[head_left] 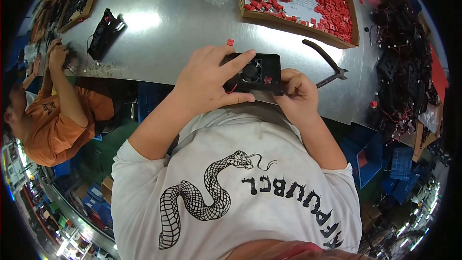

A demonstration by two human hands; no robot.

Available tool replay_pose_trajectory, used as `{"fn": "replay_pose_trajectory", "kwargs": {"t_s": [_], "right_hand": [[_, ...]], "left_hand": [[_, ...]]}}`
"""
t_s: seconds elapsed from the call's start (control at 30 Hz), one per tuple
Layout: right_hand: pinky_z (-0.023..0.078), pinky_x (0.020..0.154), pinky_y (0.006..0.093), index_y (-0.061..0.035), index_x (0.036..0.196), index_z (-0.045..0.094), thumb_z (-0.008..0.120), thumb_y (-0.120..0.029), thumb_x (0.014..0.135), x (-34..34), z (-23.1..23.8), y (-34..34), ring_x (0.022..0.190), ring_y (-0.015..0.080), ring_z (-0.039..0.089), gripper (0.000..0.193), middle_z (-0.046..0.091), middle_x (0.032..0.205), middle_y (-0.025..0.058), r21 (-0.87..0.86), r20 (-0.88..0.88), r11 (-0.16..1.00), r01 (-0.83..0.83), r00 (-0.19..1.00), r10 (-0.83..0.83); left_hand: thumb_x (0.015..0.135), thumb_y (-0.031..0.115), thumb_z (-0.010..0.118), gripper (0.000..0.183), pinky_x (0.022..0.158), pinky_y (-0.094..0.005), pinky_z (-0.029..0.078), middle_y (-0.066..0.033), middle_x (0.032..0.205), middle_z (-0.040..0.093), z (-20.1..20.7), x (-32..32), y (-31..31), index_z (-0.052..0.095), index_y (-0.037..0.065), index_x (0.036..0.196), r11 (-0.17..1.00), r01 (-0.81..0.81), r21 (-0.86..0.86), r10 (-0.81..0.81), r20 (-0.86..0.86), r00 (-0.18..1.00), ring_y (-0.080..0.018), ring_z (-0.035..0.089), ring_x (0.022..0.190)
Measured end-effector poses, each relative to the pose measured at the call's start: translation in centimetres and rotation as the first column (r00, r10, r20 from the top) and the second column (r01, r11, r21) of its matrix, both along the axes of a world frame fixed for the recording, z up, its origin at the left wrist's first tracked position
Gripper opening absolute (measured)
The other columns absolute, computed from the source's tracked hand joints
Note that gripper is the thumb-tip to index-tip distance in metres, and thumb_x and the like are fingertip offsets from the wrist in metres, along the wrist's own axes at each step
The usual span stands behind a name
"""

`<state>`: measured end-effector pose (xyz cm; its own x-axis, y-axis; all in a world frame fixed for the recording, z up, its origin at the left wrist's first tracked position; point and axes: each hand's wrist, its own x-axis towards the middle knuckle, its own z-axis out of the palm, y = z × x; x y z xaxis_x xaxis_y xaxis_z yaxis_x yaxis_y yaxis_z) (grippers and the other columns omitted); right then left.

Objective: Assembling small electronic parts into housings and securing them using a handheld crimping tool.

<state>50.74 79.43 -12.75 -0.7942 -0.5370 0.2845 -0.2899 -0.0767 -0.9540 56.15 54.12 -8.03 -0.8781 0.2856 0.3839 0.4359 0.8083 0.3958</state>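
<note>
A black plastic housing with a small round fan (250, 71) in it is held over the near edge of the metal table. My left hand (210, 78) grips its left end, thumb below and fingers over the top. At the housing's right end is my right hand (299, 89), with its fingers curled and pressed together against the end; what they pinch, if anything, is hidden. A small red part (268, 80) sits in the housing right of the fan. Just beyond my left fingers lies a loose red square piece (230, 42).
Pliers (332, 70) with dark handles lie right of my hands. A cardboard tray (298, 23) of red parts stands beyond. Black housings with wires (392, 67) pile up at right. Another black housing (105, 33) lies at left, near a co-worker in orange (60, 125).
</note>
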Motion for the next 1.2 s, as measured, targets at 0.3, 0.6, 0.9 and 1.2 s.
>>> {"fn": "replay_pose_trajectory", "kwargs": {"t_s": [0.3,0.6,0.9,1.2], "right_hand": [[0.047,0.081,0.0243,-0.0077,0.088,0.039,0.068,0.016,0.082,0.0,-0.2,-0.2,0.094,0.0107,0.058,0.038,0.065,0.111,0.0124,0.210,0.141,0.977,0.032,0.988,-0.062],[0.050,0.087,0.0266,-0.0042,0.091,0.039,0.065,0.007,0.092,-1.1,3.0,-1.8,0.098,0.0125,0.061,0.028,0.069,0.113,0.0153,0.365,0.157,0.927,0.086,0.976,-0.152],[0.051,0.080,0.0239,-0.0061,0.099,0.040,0.064,0.008,0.092,-0.6,2.3,-1.5,0.091,0.0098,0.061,0.029,0.065,0.115,0.0108,0.357,0.235,0.932,0.059,0.960,-0.150],[0.052,0.079,0.0380,0.0020,0.117,0.064,0.066,0.004,0.086,-0.8,4.0,0.0,0.087,0.0329,0.063,0.030,0.066,0.100,0.0177,0.501,-0.476,0.823,0.269,0.879,0.003]], "left_hand": [[0.074,0.058,0.080,0.085,0.095,-0.0461,0.044,-0.0136,0.119,0.061,0.0,0.2,0.1,0.056,0.015,0.143,0.998,-0.049,-0.049,0.051,0.042,0.998,-0.0334,0.058,0.106],[0.089,0.057,0.072,0.081,0.066,-0.0307,0.054,-0.0109,0.099,0.065,1.7,-0.5,-0.8,0.044,-0.004,0.133,0.608,-0.587,0.534,-0.038,0.759,0.650,-0.0141,0.064,0.079],[0.101,0.054,0.055,0.076,0.077,-0.0289,0.054,-0.0121,0.111,0.064,1.5,-0.4,-1.0,0.030,-0.004,0.144,0.409,-0.677,0.611,-0.018,0.747,0.664,-0.0156,0.063,0.094],[0.089,0.044,0.077,0.095,0.087,-0.0336,0.054,-0.0205,0.120,0.064,0.9,1.0,-4.0,0.023,-0.009,0.147,0.601,-0.593,0.537,0.131,0.665,0.735,-0.0231,0.065,0.104]]}}
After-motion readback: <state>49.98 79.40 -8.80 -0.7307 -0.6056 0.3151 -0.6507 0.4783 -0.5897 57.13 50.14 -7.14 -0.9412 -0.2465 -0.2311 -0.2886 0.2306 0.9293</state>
